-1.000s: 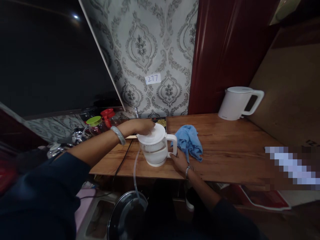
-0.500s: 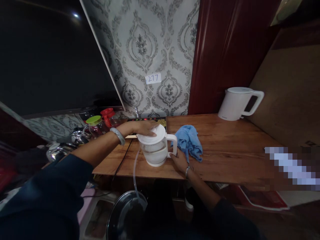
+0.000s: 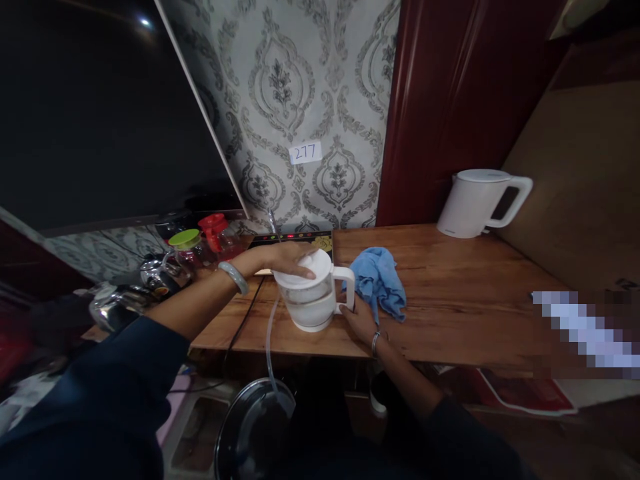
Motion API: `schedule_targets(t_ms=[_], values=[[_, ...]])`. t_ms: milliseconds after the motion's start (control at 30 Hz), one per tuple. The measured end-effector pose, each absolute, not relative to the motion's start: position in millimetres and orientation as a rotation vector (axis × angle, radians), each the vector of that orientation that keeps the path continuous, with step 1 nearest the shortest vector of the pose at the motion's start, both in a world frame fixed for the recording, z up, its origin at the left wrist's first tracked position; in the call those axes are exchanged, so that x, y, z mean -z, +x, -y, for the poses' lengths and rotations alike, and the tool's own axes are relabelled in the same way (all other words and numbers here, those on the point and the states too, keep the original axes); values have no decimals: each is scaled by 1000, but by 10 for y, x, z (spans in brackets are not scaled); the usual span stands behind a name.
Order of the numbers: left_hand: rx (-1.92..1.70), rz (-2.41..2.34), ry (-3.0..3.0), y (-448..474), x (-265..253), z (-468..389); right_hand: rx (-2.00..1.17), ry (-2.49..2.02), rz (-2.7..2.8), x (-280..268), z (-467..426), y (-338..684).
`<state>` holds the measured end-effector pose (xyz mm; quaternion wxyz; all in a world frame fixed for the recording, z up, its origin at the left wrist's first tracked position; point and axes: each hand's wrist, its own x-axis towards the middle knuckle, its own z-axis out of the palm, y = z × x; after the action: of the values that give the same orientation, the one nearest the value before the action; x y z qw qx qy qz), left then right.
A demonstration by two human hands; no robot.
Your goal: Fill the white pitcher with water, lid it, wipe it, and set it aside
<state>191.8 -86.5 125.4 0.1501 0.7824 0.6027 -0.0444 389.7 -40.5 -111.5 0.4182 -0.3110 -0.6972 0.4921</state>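
In the head view, a glass kettle (image 3: 311, 308) with a white lid, white handle and white bottom stands near the front of the wooden counter. My left hand (image 3: 293, 258) lies across the lid (image 3: 317, 261) with its fingers stretched out. At the lower end of the handle (image 3: 351, 290), my right hand (image 3: 357, 319) grips the kettle. Part of its fingers is hidden behind the handle. Just right of the kettle lies a crumpled blue cloth (image 3: 379, 283), close to my right hand.
A white electric kettle (image 3: 473, 205) stands at the back right. Behind my left hand is a black induction cooktop (image 3: 320, 241) with red lights. Several jugs and metal kettles (image 3: 117, 303) crowd the left. A clear hose (image 3: 269, 347) hangs over the edge into a dark basin (image 3: 250, 433).
The view has shifted slightly. Both hands keep their places on the glass kettle, and the left hand's fingers have moved very little on the lid.
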Motion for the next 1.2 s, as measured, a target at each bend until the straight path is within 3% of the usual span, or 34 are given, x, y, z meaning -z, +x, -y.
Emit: schedule_targets(t_ms=[533, 700, 867, 1033, 1200], values=[[-38, -1896, 2282, 1920, -981, 982, -1173, -799, 1752, 1156, 389, 3899], [-306, -1947, 2207, 1873, -880, 1089, -1137, -799, 1765, 1171, 385, 3908], [-795, -2110, 1991, 1873, -678, 1387, -1122, -782, 1786, 1184, 402, 3900], [-1162, -2182, 1776, 1979, -219, 1804, -867, -761, 1852, 1192, 439, 4006], [-1127, -2108, 1701, 2097, 274, 1946, -554, -776, 1905, 1075, 277, 4315]])
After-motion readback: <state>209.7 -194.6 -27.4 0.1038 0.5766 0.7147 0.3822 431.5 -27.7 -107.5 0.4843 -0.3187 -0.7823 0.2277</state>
